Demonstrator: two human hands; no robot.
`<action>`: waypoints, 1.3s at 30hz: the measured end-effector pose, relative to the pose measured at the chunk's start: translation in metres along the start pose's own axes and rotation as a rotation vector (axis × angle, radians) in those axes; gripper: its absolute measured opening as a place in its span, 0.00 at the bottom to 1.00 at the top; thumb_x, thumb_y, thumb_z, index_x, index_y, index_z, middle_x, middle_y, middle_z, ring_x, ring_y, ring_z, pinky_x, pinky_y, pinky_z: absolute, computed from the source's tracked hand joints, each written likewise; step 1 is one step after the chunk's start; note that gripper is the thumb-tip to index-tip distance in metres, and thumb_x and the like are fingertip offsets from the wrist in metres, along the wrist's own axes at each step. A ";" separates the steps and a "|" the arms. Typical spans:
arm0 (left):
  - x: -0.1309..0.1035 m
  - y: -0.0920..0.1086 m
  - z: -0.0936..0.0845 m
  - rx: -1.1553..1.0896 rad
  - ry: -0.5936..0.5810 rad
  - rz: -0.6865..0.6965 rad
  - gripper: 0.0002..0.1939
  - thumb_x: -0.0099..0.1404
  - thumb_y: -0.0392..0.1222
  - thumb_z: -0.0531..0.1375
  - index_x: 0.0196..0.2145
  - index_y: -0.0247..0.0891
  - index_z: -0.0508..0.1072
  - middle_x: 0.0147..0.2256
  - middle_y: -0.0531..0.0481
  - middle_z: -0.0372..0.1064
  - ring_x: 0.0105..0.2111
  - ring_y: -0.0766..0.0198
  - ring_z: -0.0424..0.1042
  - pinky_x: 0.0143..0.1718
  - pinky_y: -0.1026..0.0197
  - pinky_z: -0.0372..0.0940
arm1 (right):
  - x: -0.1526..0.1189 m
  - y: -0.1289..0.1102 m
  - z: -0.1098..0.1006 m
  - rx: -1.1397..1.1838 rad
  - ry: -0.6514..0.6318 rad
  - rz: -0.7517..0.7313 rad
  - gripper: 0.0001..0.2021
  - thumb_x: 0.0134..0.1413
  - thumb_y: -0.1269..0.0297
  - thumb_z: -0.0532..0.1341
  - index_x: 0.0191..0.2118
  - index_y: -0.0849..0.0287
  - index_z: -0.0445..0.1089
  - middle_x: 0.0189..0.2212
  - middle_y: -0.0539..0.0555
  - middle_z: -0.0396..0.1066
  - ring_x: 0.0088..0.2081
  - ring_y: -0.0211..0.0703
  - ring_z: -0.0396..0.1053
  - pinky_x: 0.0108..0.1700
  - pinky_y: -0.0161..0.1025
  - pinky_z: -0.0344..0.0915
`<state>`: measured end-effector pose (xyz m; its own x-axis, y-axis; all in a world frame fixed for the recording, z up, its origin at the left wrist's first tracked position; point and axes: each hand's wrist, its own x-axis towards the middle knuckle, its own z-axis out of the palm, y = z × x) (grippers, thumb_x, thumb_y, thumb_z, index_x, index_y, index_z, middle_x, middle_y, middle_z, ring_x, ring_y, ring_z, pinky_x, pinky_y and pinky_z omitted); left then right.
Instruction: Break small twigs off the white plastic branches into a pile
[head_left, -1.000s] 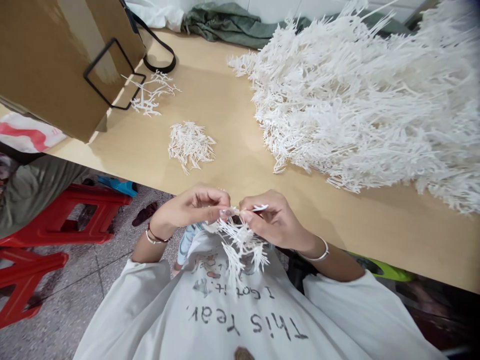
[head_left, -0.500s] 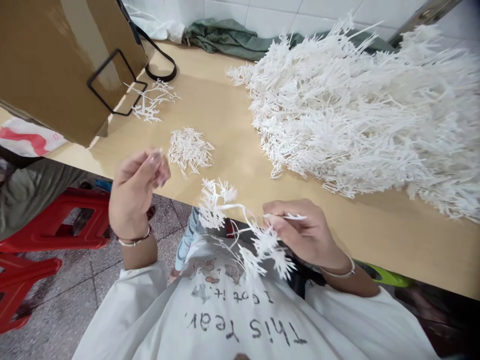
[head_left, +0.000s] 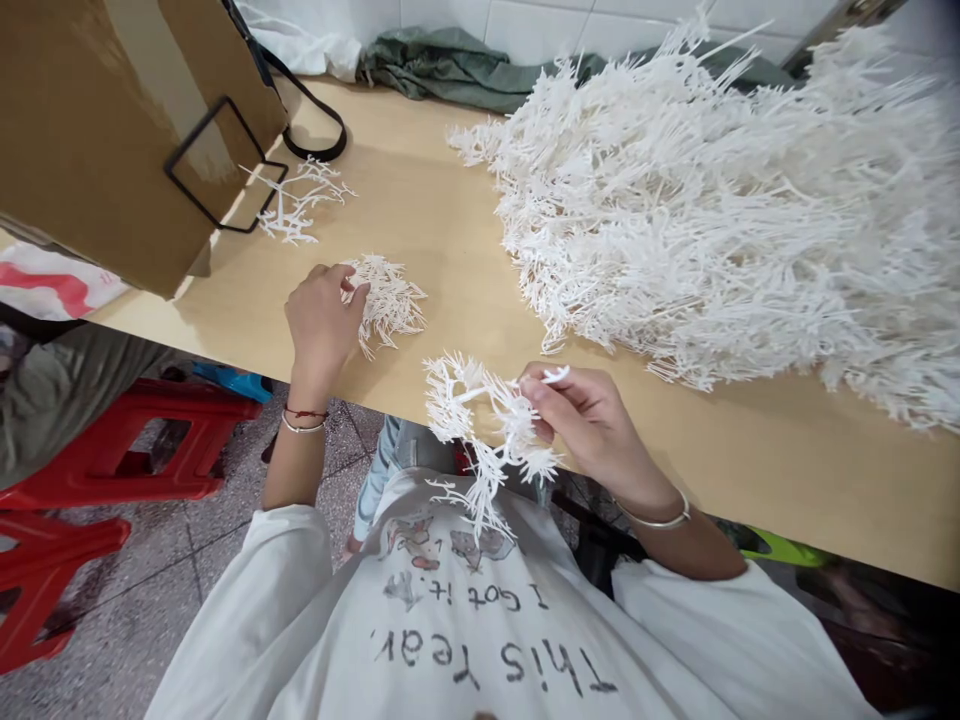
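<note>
2 hands: the left hand (head_left: 322, 315) and the right hand (head_left: 581, 415), both bare, apart from each other near the front edge of the table (head_left: 442, 220).
Left hand: thumb and forefinger stood a narrow gap apart at the near-left side of the small pile (head_left: 390, 305); whether a strand lay between them could not be told.
Right hand: closed, with thumb and fingers pinching the white branched piece (head_left: 487, 430), a short stem end poking out past the fingertips.
White branched piece: hung between the 2 hands, mostly left of the right hand, its lower tufts over the front of the shirt (head_left: 465, 620).
Small pile: fine white sprigs on the table, just right of the left hand's fingers.
Large heap (head_left: 712, 220): a dense mass of white branching strands, beyond the right hand and spreading to its right.
Loose twigs (head_left: 300, 200): lay beyond the left hand, by the black wire frame (head_left: 191, 198).
Cardboard box (head_left: 127, 130): tilted, left of and beyond the left hand.
Green cloth (head_left: 450, 70): bunched along the table's far edge, beyond both hands.
Wrists: 2 bands on the left, 1 bangle (head_left: 660, 522) on the right.
</note>
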<state>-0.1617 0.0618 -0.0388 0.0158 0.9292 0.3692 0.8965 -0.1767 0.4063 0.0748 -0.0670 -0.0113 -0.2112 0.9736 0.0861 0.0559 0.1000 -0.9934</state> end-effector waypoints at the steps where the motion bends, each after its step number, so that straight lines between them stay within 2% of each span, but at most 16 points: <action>1: -0.005 0.006 -0.002 -0.077 0.040 0.006 0.13 0.62 0.48 0.55 0.41 0.43 0.72 0.40 0.45 0.72 0.27 0.64 0.64 0.34 0.58 0.58 | 0.001 0.001 0.001 0.015 0.009 0.017 0.17 0.60 0.57 0.55 0.22 0.59 0.57 0.16 0.44 0.50 0.17 0.28 0.48 0.18 0.30 0.47; 3: -0.021 0.022 -0.006 -0.324 0.072 0.046 0.12 0.63 0.48 0.54 0.41 0.43 0.72 0.39 0.46 0.71 0.26 0.67 0.63 0.33 0.60 0.59 | 0.003 0.004 0.004 0.014 0.021 0.034 0.18 0.59 0.57 0.55 0.21 0.59 0.56 0.16 0.44 0.49 0.17 0.28 0.48 0.17 0.30 0.47; 4: -0.032 0.031 -0.009 -0.485 0.029 0.087 0.12 0.64 0.49 0.53 0.37 0.42 0.73 0.35 0.47 0.70 0.26 0.67 0.63 0.31 0.61 0.59 | 0.004 0.006 0.005 0.002 0.025 0.036 0.19 0.59 0.57 0.55 0.21 0.59 0.55 0.16 0.44 0.48 0.17 0.28 0.47 0.17 0.30 0.46; 6: -0.055 0.047 -0.013 -0.785 -0.191 0.209 0.15 0.66 0.49 0.51 0.30 0.40 0.72 0.28 0.48 0.69 0.27 0.67 0.63 0.30 0.62 0.59 | 0.005 0.010 0.008 -0.020 0.034 0.026 0.20 0.59 0.56 0.56 0.20 0.59 0.54 0.15 0.43 0.47 0.17 0.27 0.47 0.17 0.30 0.44; 8: -0.075 0.059 -0.015 -0.966 -0.349 0.309 0.16 0.65 0.52 0.51 0.29 0.38 0.70 0.24 0.51 0.64 0.24 0.68 0.61 0.27 0.63 0.57 | 0.006 0.014 0.011 -0.030 0.052 0.010 0.19 0.58 0.55 0.56 0.20 0.59 0.54 0.15 0.43 0.48 0.17 0.27 0.46 0.17 0.30 0.43; 11: -0.093 0.068 -0.011 -0.973 -0.451 0.308 0.12 0.60 0.50 0.59 0.29 0.38 0.68 0.24 0.53 0.62 0.24 0.68 0.59 0.27 0.63 0.57 | 0.007 0.018 0.014 -0.070 0.070 -0.022 0.19 0.57 0.56 0.57 0.21 0.60 0.56 0.16 0.43 0.49 0.18 0.27 0.46 0.18 0.30 0.44; 13: -0.098 0.070 -0.008 -0.947 -0.433 0.267 0.10 0.57 0.46 0.62 0.31 0.38 0.68 0.26 0.53 0.64 0.26 0.68 0.61 0.29 0.64 0.58 | 0.007 0.019 0.016 -0.102 0.065 -0.039 0.18 0.57 0.57 0.57 0.20 0.61 0.57 0.16 0.43 0.49 0.18 0.27 0.46 0.19 0.30 0.44; 19: -0.107 0.070 -0.004 -0.970 -0.385 0.228 0.03 0.62 0.40 0.58 0.34 0.39 0.71 0.28 0.52 0.68 0.27 0.68 0.63 0.30 0.65 0.58 | 0.001 0.023 0.015 -0.202 0.019 -0.070 0.18 0.58 0.63 0.57 0.19 0.60 0.54 0.16 0.43 0.46 0.19 0.28 0.45 0.20 0.31 0.43; 22: -0.110 0.069 -0.005 -0.980 -0.379 0.195 0.04 0.58 0.40 0.62 0.31 0.39 0.72 0.25 0.54 0.67 0.24 0.69 0.61 0.27 0.66 0.57 | 0.000 0.019 0.010 -0.324 0.105 -0.202 0.09 0.55 0.67 0.59 0.27 0.60 0.60 0.21 0.45 0.55 0.23 0.30 0.52 0.24 0.31 0.52; 24: -0.110 0.069 -0.006 -0.994 -0.422 0.188 0.05 0.57 0.41 0.63 0.30 0.38 0.73 0.22 0.55 0.66 0.23 0.70 0.60 0.26 0.66 0.56 | 0.001 0.013 0.006 -0.380 0.130 -0.345 0.03 0.53 0.69 0.61 0.34 0.60 0.65 0.30 0.50 0.63 0.30 0.34 0.60 0.33 0.33 0.59; 27: -0.109 0.067 -0.006 -1.016 -0.529 0.173 0.08 0.57 0.44 0.63 0.27 0.36 0.73 0.19 0.56 0.63 0.20 0.72 0.57 0.23 0.66 0.54 | 0.005 0.005 -0.001 -0.402 -0.054 -0.427 0.07 0.53 0.70 0.61 0.40 0.57 0.70 0.37 0.53 0.68 0.40 0.39 0.65 0.42 0.38 0.62; 30: -0.110 0.065 -0.006 -0.994 -0.599 0.164 0.12 0.56 0.47 0.63 0.26 0.35 0.73 0.19 0.56 0.61 0.20 0.72 0.56 0.22 0.66 0.53 | 0.007 0.000 -0.005 -0.400 -0.181 -0.391 0.04 0.53 0.69 0.62 0.35 0.57 0.73 0.34 0.53 0.69 0.39 0.39 0.67 0.43 0.39 0.63; 33: -0.112 0.066 -0.005 -0.944 -0.556 0.154 0.12 0.55 0.47 0.64 0.28 0.35 0.71 0.21 0.55 0.62 0.21 0.71 0.58 0.23 0.66 0.54 | 0.007 -0.003 -0.005 -0.391 -0.193 -0.336 0.01 0.52 0.69 0.63 0.32 0.59 0.72 0.32 0.52 0.68 0.37 0.37 0.67 0.41 0.37 0.63; 35: -0.112 0.067 -0.006 -0.904 -0.415 0.184 0.17 0.53 0.46 0.66 0.38 0.36 0.69 0.28 0.52 0.66 0.26 0.69 0.61 0.26 0.66 0.58 | 0.006 -0.004 -0.005 -0.372 -0.214 -0.276 0.02 0.54 0.69 0.61 0.32 0.60 0.70 0.31 0.51 0.67 0.35 0.36 0.66 0.39 0.35 0.63; 37: -0.110 0.068 -0.008 -0.824 -0.276 0.291 0.24 0.53 0.44 0.66 0.46 0.39 0.65 0.37 0.48 0.67 0.33 0.66 0.64 0.32 0.63 0.61 | 0.004 -0.004 -0.004 -0.352 -0.227 -0.228 0.03 0.55 0.69 0.60 0.31 0.60 0.67 0.31 0.51 0.66 0.33 0.35 0.64 0.37 0.34 0.62; 39: -0.107 0.068 -0.012 -0.726 -0.222 0.418 0.18 0.56 0.42 0.64 0.44 0.40 0.66 0.39 0.47 0.66 0.38 0.63 0.63 0.38 0.61 0.60 | 0.003 -0.004 -0.004 -0.336 -0.236 -0.184 0.04 0.57 0.68 0.59 0.31 0.60 0.65 0.29 0.50 0.65 0.32 0.34 0.62 0.36 0.33 0.60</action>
<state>-0.1074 -0.0535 -0.0408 0.4352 0.7704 0.4660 0.2947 -0.6110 0.7348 0.0781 -0.0637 -0.0071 -0.4617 0.8640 0.2009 0.3022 0.3661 -0.8801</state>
